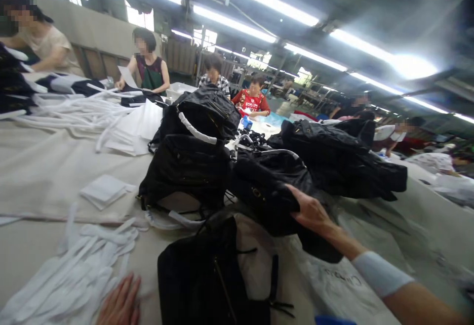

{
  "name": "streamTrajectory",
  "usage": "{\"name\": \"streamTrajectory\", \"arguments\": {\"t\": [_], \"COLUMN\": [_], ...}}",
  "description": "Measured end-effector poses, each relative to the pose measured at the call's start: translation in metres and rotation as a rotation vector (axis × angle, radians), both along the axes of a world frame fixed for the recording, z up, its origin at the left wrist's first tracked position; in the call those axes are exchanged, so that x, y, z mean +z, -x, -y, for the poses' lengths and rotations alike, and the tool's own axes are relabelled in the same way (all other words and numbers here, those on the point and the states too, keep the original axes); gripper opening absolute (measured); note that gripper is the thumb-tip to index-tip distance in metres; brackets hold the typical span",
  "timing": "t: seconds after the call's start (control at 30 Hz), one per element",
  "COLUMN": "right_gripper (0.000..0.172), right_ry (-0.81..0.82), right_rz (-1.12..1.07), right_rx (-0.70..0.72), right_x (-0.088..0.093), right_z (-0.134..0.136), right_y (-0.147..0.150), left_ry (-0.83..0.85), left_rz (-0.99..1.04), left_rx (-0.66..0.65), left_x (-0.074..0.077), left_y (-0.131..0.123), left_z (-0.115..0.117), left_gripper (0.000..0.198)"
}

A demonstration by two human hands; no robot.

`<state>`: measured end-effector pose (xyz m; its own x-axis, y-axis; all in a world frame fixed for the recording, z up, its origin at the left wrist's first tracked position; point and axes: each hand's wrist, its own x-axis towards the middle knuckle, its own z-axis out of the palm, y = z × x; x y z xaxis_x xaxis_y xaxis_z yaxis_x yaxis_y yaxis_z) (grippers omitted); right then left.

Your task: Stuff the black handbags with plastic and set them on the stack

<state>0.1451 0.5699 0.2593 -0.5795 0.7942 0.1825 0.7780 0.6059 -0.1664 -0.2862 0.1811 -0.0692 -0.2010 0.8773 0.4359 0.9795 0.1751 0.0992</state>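
My right hand (313,212) is closed on the edge of a black backpack (264,194), its fingers partly hidden behind the fabric. My left hand (121,301) lies flat on the pale table cover (40,167), fingers stretched out and holding nothing. Beside it is a heap of flat white strips (70,270). Between my hands, nearest to me, another black backpack (200,280) with a zipper lies on the table, its dark straps loose. A third black backpack (183,169) sits just beyond, to the left of the held one.
Farther back stands a black bag with a white-wrapped handle (198,130). More black bags (340,159) are piled at right. White sheets (135,130) and a small white stack (106,190) lie at left. Clear plastic (344,285) lies at lower right. Several people work around the table.
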Motion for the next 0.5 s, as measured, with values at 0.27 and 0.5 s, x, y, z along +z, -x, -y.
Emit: {"name": "streamTrajectory", "arguments": {"t": [0.27, 0.5], "right_gripper": [0.084, 0.076], "right_ry": [0.201, 0.223], "right_rz": [-0.106, -0.247], "right_rx": [0.140, 0.017], "right_x": [-0.133, -0.090], "right_z": [0.151, 0.134], "right_y": [-0.004, -0.038], "left_ry": [0.017, -0.069], "left_rz": [0.020, 0.155], "left_rx": [0.045, 0.061], "left_x": [0.014, 0.069], "left_y": [-0.009, -0.038], "left_z": [-0.004, -0.030], "left_gripper": [0.051, 0.044]}}
